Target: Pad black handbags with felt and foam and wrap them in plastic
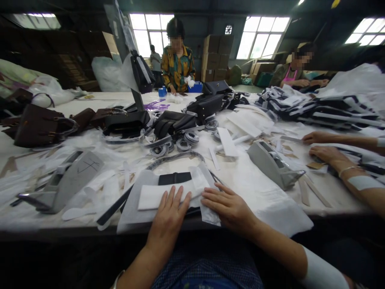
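Observation:
A black bag (174, 178) lies flat at the table's front edge, on thin white wrapping sheet (132, 212). Across it rests a white foam strip (149, 196), which hides much of the bag. My left hand (171, 208) is flat on the foam with its fingers spread. To its right, my right hand (224, 202) has its fingers stretched out over the foam's right end and a translucent plastic piece (201, 178). A wrapped handle (177, 157) arches behind the bag, and a dark strap (114, 206) sticks out on the left.
Grey tape dispensers stand left (70, 176) and right (272, 164). Black bags (207, 106) and coiled wrapped straps (188, 140) lie behind. A brown bag (39, 126) sits far left. Another person's hands (327, 154) work at the right; a person (179, 68) stands across the table.

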The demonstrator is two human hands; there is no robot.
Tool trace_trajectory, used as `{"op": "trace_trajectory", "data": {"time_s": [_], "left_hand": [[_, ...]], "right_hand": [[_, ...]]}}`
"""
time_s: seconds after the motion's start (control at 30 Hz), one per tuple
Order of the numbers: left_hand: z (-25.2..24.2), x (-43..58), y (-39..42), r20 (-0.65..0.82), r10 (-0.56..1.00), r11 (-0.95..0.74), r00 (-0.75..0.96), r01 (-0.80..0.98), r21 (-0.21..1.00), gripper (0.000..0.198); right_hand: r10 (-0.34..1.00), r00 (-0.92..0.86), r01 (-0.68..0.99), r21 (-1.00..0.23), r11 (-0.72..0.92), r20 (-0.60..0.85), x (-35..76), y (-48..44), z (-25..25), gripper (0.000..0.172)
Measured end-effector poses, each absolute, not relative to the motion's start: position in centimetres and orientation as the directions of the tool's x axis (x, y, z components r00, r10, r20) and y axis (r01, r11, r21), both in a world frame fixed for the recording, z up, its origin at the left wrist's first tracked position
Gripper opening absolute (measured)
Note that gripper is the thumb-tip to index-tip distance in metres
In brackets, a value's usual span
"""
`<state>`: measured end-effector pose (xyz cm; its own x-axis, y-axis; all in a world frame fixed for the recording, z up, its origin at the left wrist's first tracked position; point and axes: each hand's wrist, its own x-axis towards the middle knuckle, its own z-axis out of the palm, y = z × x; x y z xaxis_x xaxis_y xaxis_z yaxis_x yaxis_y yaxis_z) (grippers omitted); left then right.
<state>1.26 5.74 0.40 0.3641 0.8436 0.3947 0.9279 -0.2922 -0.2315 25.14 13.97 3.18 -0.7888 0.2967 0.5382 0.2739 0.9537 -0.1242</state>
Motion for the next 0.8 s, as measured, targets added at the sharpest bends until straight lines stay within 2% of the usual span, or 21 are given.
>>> {"op": "trace_trajectory", "data": {"time_s": [0.1,0.17,0.23,0.33,0.4,0.6,0.7,0.8], "left_hand": [[1.2,2.1,6.0,0.332,0.862,-0.31,0.384,0.916,-0.253,0.047],[1.7,2.4,6.1,0.287,0.865,-0.361,0.412,0.907,-0.217,0.046],[2.2,2.3,5.9,0.262,0.86,-0.423,0.438,0.899,-0.113,0.052],[2.5,2.1,5.4,0.288,0.866,-0.443,0.408,0.894,0.067,0.071],[2.5,2.3,5.2,0.322,0.872,-0.424,0.37,0.899,0.115,0.075],[1.3,3.3,5.2,0.375,0.858,-0.408,0.351,0.909,0.082,0.061],[1.0,3.5,5.2,0.379,0.86,-0.4,0.342,0.912,0.085,0.057],[0.9,3.5,5.3,0.375,0.866,-0.393,0.331,0.914,0.1,0.054]], "right_hand": [[0.264,-0.761,0.257,-0.098,0.961,0.592,25.2,14.0,2.2,0.041],[0.264,-0.741,0.254,-0.105,0.961,0.617,25.3,14.0,1.5,0.041],[0.281,-0.725,0.256,-0.133,0.957,0.629,25.3,13.8,1.0,0.04],[0.314,-0.708,0.253,-0.188,0.949,0.632,25.4,13.5,0.4,0.041],[0.329,-0.7,0.245,-0.22,0.944,0.634,25.4,13.4,0.2,0.043],[0.309,-0.655,0.196,-0.24,0.951,0.689,25.1,13.7,-0.1,0.045],[0.291,-0.683,0.153,-0.259,0.954,0.67,25.8,13.3,0.4,0.046],[0.399,-0.614,0.219,-0.339,0.915,0.681,27.2,11.9,0.5,0.045]]}}
